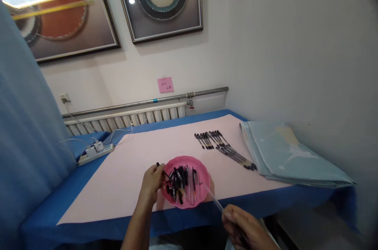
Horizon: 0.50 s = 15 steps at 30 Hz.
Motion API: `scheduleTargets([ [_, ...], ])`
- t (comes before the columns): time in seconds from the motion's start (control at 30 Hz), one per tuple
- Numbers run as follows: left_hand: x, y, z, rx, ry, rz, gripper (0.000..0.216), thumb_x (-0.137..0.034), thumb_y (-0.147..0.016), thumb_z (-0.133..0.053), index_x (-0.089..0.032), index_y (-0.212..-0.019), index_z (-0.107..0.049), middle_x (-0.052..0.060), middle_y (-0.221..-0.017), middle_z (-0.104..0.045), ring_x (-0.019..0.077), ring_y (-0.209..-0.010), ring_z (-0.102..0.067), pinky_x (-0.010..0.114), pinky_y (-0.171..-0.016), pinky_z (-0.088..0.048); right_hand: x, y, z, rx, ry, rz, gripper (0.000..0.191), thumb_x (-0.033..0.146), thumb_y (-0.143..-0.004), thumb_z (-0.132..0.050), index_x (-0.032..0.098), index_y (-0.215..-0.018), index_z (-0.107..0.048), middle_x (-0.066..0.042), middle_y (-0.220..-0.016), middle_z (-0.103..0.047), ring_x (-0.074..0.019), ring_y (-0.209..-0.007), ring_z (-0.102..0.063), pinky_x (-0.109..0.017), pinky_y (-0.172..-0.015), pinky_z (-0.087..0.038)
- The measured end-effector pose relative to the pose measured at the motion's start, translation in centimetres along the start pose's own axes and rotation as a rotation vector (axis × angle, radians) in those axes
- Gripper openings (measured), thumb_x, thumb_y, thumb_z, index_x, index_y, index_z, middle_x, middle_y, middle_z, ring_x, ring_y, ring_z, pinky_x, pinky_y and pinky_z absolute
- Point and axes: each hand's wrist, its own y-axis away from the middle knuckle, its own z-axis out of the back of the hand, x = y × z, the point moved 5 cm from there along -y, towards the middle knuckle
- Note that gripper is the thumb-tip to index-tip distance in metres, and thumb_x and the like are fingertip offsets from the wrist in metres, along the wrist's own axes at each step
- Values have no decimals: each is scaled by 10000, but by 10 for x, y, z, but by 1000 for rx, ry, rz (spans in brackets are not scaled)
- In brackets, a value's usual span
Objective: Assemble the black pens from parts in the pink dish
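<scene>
A pink scalloped plate [206, 181] lies near the table's front edge, holding several black pen parts [177, 181] and clear pen barrels [193, 185]. At its left rim my left hand [154, 181] is closed around a slim black pen part [167, 176], whose ends show on both sides of the fingers. My right hand [240, 222] grips a clear pen barrel [216, 199] to the lower right of the plate. The barrel's tip points at the plate's right rim, and something dark shows below the fingers.
Several pens [211, 139] lie in rows at the back right, with more slanted pens [236, 157] before them. A folded light-blue cloth [283, 155] covers the right side. A power strip [96, 153] with cables sits at the left, beside a blue curtain [32, 116]. A radiator [153, 115] runs behind the table.
</scene>
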Motion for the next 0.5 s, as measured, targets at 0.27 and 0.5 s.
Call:
scheduleTargets([
  [0.27, 3, -7, -7, -25, -222, -50, 292, -344, -811, -598, -186, -599, -475, -94, -441, -492, 71, -341, -447, 202, -375, -347, 2, -14, 0, -106, -37, -19, 322, 474, -624, -737, 173, -678, -635, 54, -553, -509, -33, -405, -350, -149, -394, -204],
  [0.5, 3, -3, -35, 51, -356, -76, 214, -336, -880, -533, -168, -758, -583, -93, -462, -511, 60, -311, -406, 191, -341, -308, -5, -13, 5, -89, -45, -34, 338, 492, -649, -731, 172, -694, -633, 50, -592, -527, -34, -431, -393, -141, -399, -216],
])
